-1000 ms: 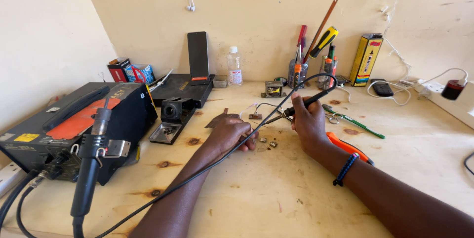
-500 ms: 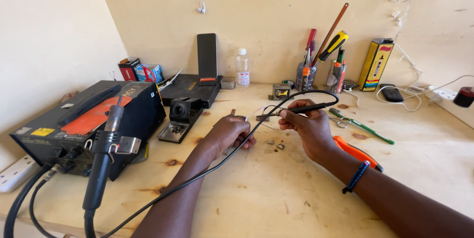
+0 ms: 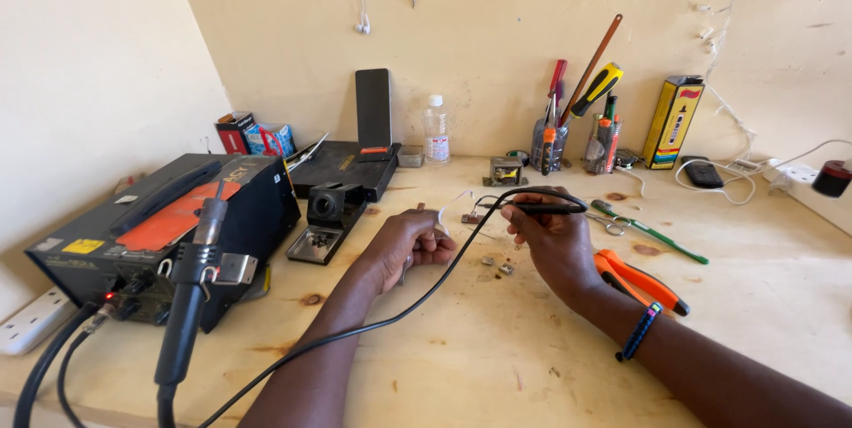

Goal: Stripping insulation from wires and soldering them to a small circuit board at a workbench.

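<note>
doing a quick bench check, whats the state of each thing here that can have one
soldering iron: held in right hand, tip pointing left
left hand: closed, resting on bench
station: red light lit
hot air handle: docked upright
orange pliers: lying flat
bottle: upright, capped

two hands [image 3: 413,246], one plastic bottle [image 3: 436,129], one orange-handled pliers [image 3: 641,281]

1 head cam, looking down and fwd over wooden bench [image 3: 497,348] toward wall, hands close below.
</note>
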